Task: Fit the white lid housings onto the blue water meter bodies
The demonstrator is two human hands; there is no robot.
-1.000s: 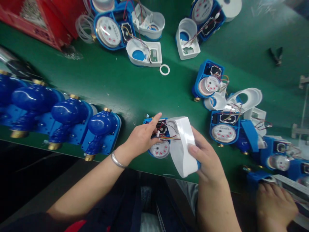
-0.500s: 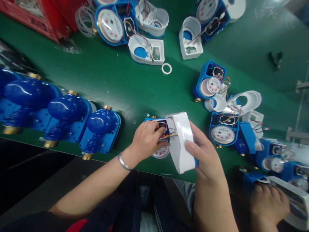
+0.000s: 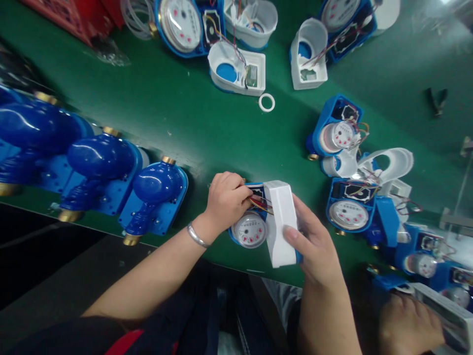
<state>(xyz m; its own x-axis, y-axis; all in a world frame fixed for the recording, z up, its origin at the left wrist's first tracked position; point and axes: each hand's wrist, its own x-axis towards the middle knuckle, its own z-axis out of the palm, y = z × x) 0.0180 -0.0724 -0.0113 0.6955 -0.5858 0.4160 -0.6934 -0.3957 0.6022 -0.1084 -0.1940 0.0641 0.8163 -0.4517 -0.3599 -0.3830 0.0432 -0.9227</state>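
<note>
A white plastic meter cover (image 3: 283, 224) stands tilted on its side in my right hand (image 3: 318, 241), thumb on its front face and fingers behind. Just left of it lies a blue water meter (image 3: 233, 235) with a round dial (image 3: 250, 230) facing up. Thin coloured wires (image 3: 260, 202) run from the meter's black compartment into the cover. My left hand (image 3: 229, 202) is closed over the compartment, its fingertips pinched at the wires. Its palm side and part of the meter are hidden.
Several blue meters (image 3: 157, 185) lie face down at left. Opened meters (image 3: 349, 212) with wired covers stand at right and a white cover (image 3: 236, 66) lies behind. A white ring (image 3: 266, 102) and pliers (image 3: 437, 102) lie on the green table (image 3: 192, 123). A co-worker's hand (image 3: 410, 320) is at lower right.
My left hand has drawn back slightly to the left, exposing more of the dial and wires. The cover has turned a little more upright in my right hand. The view has shifted slightly.
</note>
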